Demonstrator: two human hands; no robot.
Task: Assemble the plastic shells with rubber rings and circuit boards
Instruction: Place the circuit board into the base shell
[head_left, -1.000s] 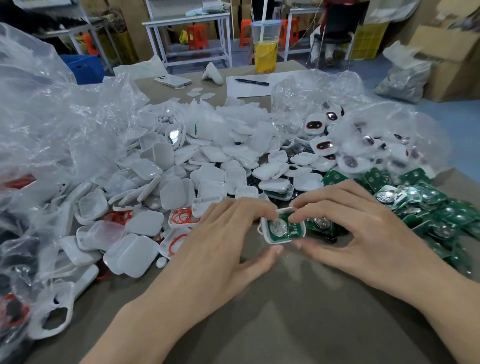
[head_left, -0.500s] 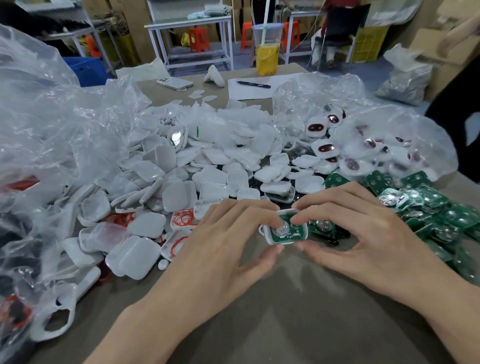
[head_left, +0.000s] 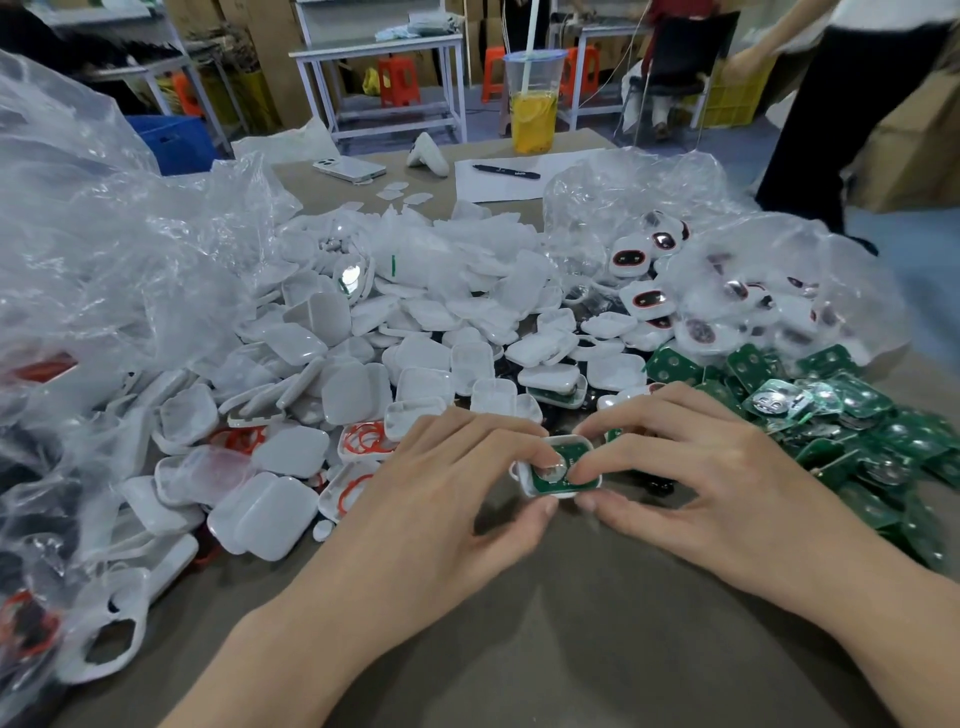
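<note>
While left hand (head_left: 441, 499) and right hand (head_left: 717, 483) pinch it, rounded white shell (head_left: 558, 493), flat green board (head_left: 570, 453) inside

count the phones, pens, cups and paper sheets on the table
phone: 1
pen: 1
cup: 1
paper sheet: 1
total: 4

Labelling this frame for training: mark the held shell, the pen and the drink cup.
held shell (head_left: 523, 481): head view, white rim at its left corner.
pen (head_left: 506, 172): head view, middle of the black barrel.
drink cup (head_left: 533, 117): head view, wall over the yellow drink, lower half.
</note>
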